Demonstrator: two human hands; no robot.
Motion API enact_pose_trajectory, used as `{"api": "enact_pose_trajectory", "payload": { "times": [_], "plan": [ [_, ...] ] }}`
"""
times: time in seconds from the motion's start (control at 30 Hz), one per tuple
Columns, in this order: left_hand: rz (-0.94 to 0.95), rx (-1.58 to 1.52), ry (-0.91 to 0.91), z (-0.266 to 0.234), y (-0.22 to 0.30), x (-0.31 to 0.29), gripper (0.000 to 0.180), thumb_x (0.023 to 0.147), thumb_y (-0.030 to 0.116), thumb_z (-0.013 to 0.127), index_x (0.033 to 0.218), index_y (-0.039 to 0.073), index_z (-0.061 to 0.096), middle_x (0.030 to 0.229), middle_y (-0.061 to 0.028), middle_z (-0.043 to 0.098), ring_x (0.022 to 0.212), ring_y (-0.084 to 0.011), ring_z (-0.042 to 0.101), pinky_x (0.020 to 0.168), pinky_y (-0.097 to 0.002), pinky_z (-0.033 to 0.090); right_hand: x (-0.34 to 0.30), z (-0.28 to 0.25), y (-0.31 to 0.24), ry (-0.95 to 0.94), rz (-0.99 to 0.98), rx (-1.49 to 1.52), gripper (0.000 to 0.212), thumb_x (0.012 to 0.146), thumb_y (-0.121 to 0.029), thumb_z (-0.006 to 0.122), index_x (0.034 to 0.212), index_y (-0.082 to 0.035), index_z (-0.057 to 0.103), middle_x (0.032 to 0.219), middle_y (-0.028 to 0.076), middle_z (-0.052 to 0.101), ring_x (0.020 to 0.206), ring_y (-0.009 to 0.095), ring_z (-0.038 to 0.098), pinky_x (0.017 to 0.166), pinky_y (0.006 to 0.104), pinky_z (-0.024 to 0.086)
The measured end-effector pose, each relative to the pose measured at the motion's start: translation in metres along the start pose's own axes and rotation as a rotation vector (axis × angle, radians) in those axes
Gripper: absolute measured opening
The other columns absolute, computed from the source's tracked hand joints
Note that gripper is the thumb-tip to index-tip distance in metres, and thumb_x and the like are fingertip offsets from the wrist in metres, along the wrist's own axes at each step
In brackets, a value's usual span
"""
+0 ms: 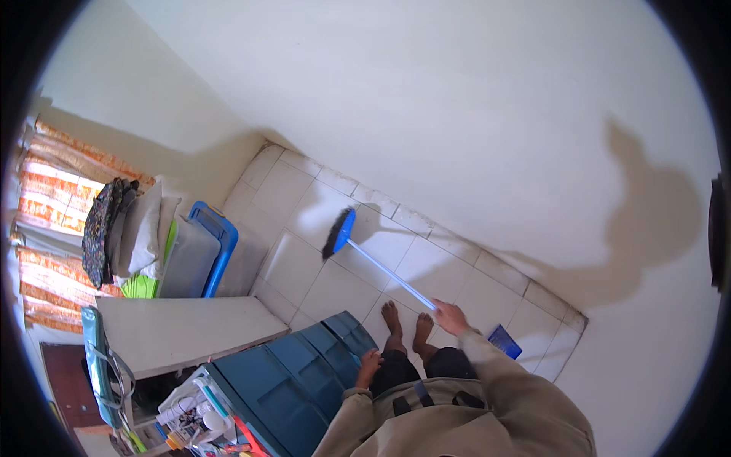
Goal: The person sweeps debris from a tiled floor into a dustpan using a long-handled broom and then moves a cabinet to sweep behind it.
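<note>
My right hand (451, 317) is closed around the upper end of a broom's pale blue handle (392, 276). The handle slants away to the far left, down to the broom head (339, 232), which has a blue block and dark bristles and is over the tiled floor. Beside my left thigh hangs my left hand (368, 369), close to the teal drawer unit (293, 365). Its fingers look loosely bent and apart, and I see nothing held in them. A blue dustpan (504, 342) lies on the floor to the right of my right hand.
A wall (472, 152) with a tiled skirting runs along the far side. At left, a pale cabinet (190, 324) stands beyond the drawers, near a clear bin with a blue rim (221, 251) and stacked pillows (141, 232). Small items fill a basket (194, 411). My bare feet (407, 324) are on the tiles.
</note>
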State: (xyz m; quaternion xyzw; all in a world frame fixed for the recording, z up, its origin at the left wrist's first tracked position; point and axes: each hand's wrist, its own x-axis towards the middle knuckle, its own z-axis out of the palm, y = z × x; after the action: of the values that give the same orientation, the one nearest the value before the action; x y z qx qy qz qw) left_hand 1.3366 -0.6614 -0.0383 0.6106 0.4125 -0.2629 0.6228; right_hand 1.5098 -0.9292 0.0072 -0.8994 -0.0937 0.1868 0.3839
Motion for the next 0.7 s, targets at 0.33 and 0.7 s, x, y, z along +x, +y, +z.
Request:
{"api": "enact_pose_trajectory", "payload": {
  "times": [0.33, 0.7],
  "plan": [
    [0.049, -0.172, 0.181, -0.040, 0.017, 0.005, 0.039, 0.086, 0.020, 0.046, 0.117, -0.003, 0.044, 0.092, -0.0094, 0.056, 0.081, -0.0171, 0.057, 0.065, -0.0286, 0.045, 0.021, -0.014, 0.055, -0.180, 0.305, -0.186, 0.037, 0.082, -0.018, 0.040, 0.116, -0.007, 0.048, 0.092, 0.023, 0.058, 0.085, 0.039, 0.056, 0.076, 0.0475, 0.044],
    [0.301, 0.060, 0.515, -0.070, 0.073, 0.130, 0.046, 0.080, 0.019, 0.051, 0.117, -0.008, 0.042, 0.090, -0.0192, 0.059, 0.081, -0.0282, 0.058, 0.074, -0.0342, 0.044, -0.065, -0.137, -0.086, -0.206, 0.435, -0.140, 0.028, 0.081, -0.023, 0.048, 0.101, -0.004, 0.051, 0.072, 0.021, 0.058, 0.069, 0.039, 0.056, 0.063, 0.0486, 0.043]
  ]
}}
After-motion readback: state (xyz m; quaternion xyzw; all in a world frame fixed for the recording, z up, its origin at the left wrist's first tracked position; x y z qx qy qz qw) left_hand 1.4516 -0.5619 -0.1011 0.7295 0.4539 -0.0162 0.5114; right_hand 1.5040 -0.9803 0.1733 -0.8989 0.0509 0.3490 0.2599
